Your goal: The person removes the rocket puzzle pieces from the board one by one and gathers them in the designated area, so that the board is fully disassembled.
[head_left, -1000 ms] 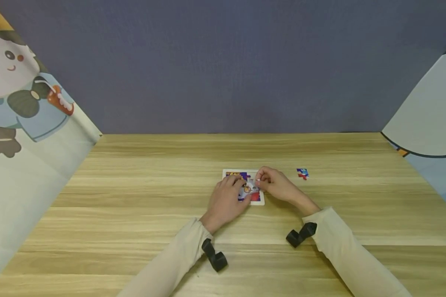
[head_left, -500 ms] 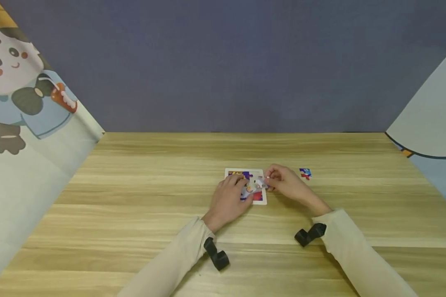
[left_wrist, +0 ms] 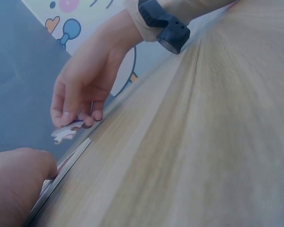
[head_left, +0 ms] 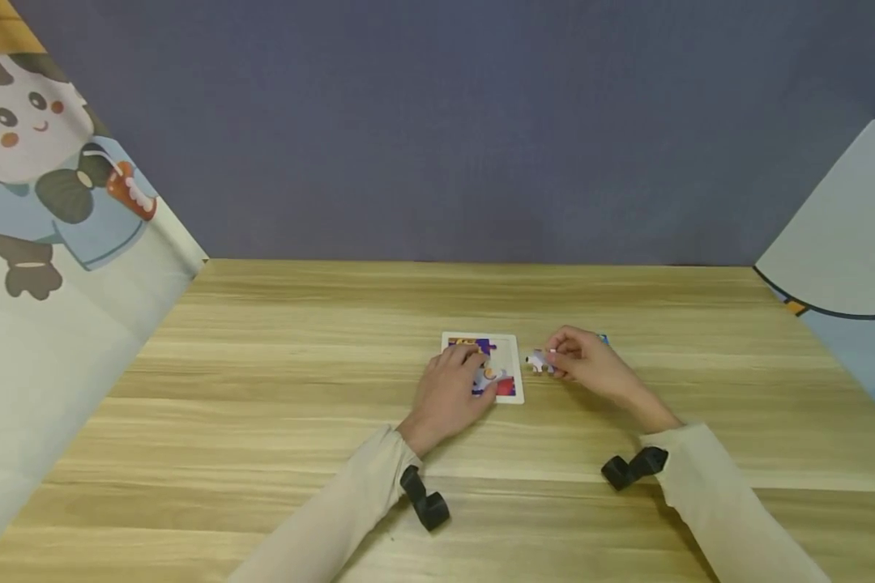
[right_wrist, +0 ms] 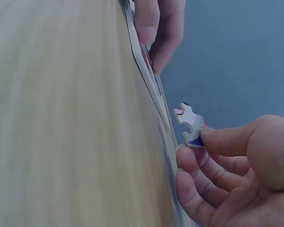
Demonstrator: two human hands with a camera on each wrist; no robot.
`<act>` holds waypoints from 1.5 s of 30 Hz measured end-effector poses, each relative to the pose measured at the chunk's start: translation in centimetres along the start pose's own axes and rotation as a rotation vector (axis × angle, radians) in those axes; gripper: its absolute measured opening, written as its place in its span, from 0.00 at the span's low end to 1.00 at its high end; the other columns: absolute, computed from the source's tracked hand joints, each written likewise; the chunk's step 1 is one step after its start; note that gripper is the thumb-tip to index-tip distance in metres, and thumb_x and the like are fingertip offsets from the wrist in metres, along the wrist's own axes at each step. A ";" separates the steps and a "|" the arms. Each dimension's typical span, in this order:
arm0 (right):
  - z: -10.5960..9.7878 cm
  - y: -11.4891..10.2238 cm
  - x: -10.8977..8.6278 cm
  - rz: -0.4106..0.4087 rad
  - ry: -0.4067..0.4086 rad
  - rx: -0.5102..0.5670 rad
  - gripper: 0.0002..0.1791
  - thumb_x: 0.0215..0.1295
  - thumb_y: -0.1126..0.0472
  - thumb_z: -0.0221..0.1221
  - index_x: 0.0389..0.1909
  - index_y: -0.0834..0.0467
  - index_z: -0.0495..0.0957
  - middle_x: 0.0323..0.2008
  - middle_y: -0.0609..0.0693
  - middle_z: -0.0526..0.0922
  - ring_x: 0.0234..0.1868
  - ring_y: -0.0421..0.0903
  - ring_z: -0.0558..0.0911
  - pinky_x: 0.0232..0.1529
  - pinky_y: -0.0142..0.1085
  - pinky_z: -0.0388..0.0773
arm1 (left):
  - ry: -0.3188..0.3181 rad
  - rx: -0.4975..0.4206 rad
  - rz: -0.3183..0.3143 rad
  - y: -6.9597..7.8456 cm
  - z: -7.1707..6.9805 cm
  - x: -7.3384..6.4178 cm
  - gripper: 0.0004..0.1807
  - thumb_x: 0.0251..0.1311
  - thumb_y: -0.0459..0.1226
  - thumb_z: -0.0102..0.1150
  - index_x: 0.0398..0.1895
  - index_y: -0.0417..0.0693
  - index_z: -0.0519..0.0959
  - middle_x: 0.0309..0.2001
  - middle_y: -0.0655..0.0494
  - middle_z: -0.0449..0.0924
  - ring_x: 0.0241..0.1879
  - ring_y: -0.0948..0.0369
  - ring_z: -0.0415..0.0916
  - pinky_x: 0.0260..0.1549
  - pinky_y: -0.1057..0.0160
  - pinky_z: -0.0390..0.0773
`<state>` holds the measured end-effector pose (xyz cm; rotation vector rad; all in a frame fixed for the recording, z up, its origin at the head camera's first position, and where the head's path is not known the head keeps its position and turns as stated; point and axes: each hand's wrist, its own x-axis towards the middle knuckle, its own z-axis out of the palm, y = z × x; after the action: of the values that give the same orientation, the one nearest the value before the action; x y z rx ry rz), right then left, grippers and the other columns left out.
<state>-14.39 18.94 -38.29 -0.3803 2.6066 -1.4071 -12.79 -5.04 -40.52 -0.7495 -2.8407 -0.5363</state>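
Note:
A small jigsaw puzzle board point(head_left: 518, 369) with a white rim lies flat at mid-table in the head view. My left hand point(head_left: 448, 393) rests over its left part, thumb low on the picture, and covers much of it. The board's upper right shows bare, beside purple, orange and red pieces. Just right of the board, my right hand point(head_left: 591, 368) pinches a whitish puzzle piece point(head_left: 538, 362) between thumb and fingers. In the right wrist view that puzzle piece point(right_wrist: 193, 122) has knobbed edges and a blue corner, held above the tabletop.
A blue puzzle piece point(head_left: 603, 338) peeks out behind my right hand, mostly hidden. The wooden table point(head_left: 299, 348) runs back to a dark grey-blue panel point(head_left: 467, 162). Cartoon-printed sheets point(head_left: 80, 202) stand along the sides. Each sleeve cuff carries a black camera mount point(head_left: 424, 500).
My right hand has pulled right, off the board, carrying the whitish puzzle piece with it, and now overlaps the blue piece. The left hand stays on the board.

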 end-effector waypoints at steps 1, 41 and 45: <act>-0.1 0.0 -0.2 0.004 0.002 0.003 0.08 0.68 0.67 0.54 0.42 0.68 0.71 0.32 0.59 0.79 0.29 0.42 0.79 0.29 0.30 0.80 | -0.003 -0.001 0.000 -0.1 0.0 -0.1 0.25 0.62 0.51 0.54 0.57 0.47 0.76 0.61 0.49 0.72 0.62 0.53 0.67 0.61 0.53 0.68; -3.0 1.3 -5.0 0.112 0.123 -0.068 0.14 0.66 0.66 0.56 0.46 0.74 0.71 0.35 0.60 0.82 0.29 0.35 0.81 0.31 0.31 0.83 | -0.029 0.000 0.031 -1.7 -1.2 -2.4 0.25 0.62 0.51 0.53 0.57 0.48 0.75 0.61 0.50 0.72 0.63 0.54 0.67 0.64 0.53 0.67; -3.4 1.7 -5.0 0.140 0.122 -0.068 0.16 0.66 0.66 0.56 0.47 0.75 0.71 0.35 0.58 0.82 0.28 0.35 0.81 0.31 0.30 0.83 | -0.043 0.004 0.022 -1.5 -1.2 -2.4 0.25 0.62 0.51 0.53 0.58 0.48 0.75 0.62 0.51 0.71 0.63 0.54 0.66 0.64 0.54 0.66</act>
<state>-10.71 24.04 -37.75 -0.1204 2.7233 -1.3387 -11.40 -7.79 -40.48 -0.7993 -2.8682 -0.5178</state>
